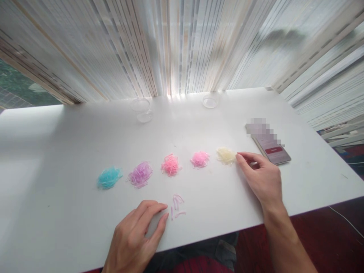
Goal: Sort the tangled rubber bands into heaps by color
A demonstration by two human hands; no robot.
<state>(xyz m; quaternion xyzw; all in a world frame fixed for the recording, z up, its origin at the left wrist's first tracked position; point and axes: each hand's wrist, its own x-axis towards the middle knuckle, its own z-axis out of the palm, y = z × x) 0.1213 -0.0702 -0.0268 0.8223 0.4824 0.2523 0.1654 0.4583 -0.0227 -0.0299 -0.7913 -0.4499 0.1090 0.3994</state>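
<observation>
My right hand (261,176) is at the right edge of a pile of pale yellow rubber bands (226,156), thumb and forefinger pinched together; whatever is between the tips is too small to make out. Near the table's front edge, my left hand (139,229) has its thumb and forefinger slightly apart, with nothing visible between them. Just right of those fingertips lie several loose light purple bands (178,203). A row of small piles runs leftward from the yellow one: light pink bands (200,159), coral pink bands (170,165), purple bands (140,174) and turquoise bands (109,178).
On the white table (71,227) a phone (274,149) lies beyond my right hand, partly blurred out. Clear round dishes (145,116) stand at the back left of centre, and another clear dish (210,101) farther right. Striped curtains (176,45) hang behind the table.
</observation>
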